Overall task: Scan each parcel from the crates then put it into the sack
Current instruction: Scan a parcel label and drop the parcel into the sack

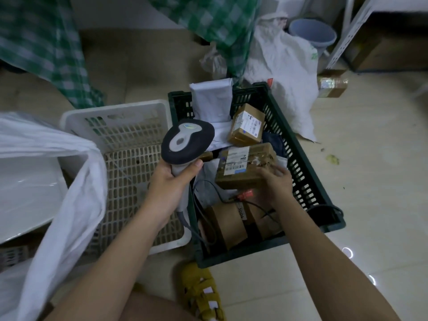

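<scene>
My left hand (pixel 170 181) grips the handle of a grey and black barcode scanner (pixel 186 141), its head raised over the crates. My right hand (pixel 274 184) holds a flat brown cardboard parcel (pixel 245 167) with a white label, lifted over the dark green crate (pixel 308 181). Inside that crate lie a small brown box (pixel 246 125), a white padded mailer (pixel 212 100), a taped brown box (pixel 234 222) and some soft bags. The scanner's cable runs across the crate. A white sack (pixel 69 193) stands open at the left.
A white slatted crate (pixel 120 117) with nothing visible in it sits left of the green one. A full white sack (pixel 284 66), a blue bucket (pixel 312 34) and a small brown box (pixel 332 83) stand behind on the tiled floor. Green checked cloth hangs above. A yellow sandal (pixel 202 293) is near.
</scene>
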`<state>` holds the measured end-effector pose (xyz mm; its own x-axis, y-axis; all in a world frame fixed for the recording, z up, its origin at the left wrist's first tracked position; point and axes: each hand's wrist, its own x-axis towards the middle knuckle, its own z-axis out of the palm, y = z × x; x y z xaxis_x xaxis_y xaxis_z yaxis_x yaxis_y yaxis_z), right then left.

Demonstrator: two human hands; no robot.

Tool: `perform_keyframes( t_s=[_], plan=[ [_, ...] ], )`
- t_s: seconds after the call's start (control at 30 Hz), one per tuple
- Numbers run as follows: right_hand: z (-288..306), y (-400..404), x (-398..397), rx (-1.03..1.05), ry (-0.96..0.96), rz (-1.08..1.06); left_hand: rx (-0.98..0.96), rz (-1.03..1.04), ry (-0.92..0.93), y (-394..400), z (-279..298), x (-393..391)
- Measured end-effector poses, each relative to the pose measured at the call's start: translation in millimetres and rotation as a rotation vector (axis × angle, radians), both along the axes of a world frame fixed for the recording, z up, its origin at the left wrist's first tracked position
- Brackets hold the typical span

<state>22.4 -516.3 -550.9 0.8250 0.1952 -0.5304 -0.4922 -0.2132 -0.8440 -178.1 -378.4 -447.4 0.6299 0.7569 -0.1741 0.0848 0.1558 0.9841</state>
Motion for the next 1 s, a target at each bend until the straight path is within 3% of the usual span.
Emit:
perform_keyframes(
  t_s=[0.2,0.3,0.47,0.67,0.83,1.0],
  plan=[
    [86,-20,-5,0.028,-0.465,0.240,-0.006,0.083,-0.025,-11,14,-23],
    [131,-22,-7,0.041,-0.571,0.281,-0.005,0.116,-0.029,-15,18,-38],
    [162,-11,-22,0.015,-0.551,0.459,0.024,0.148,-0.062,-27,23,-55],
    [137,28,-53,-0.095,-0.443,0.685,0.017,0.114,-0.054,-31,20,-63],
    [101,52,-82,-0.152,-0.410,0.543,0.009,0.089,-0.023,-30,12,-64],
    [81,43,-81,-0.049,-0.329,0.600,0.007,0.086,-0.033,-25,10,-67]
  ],
)
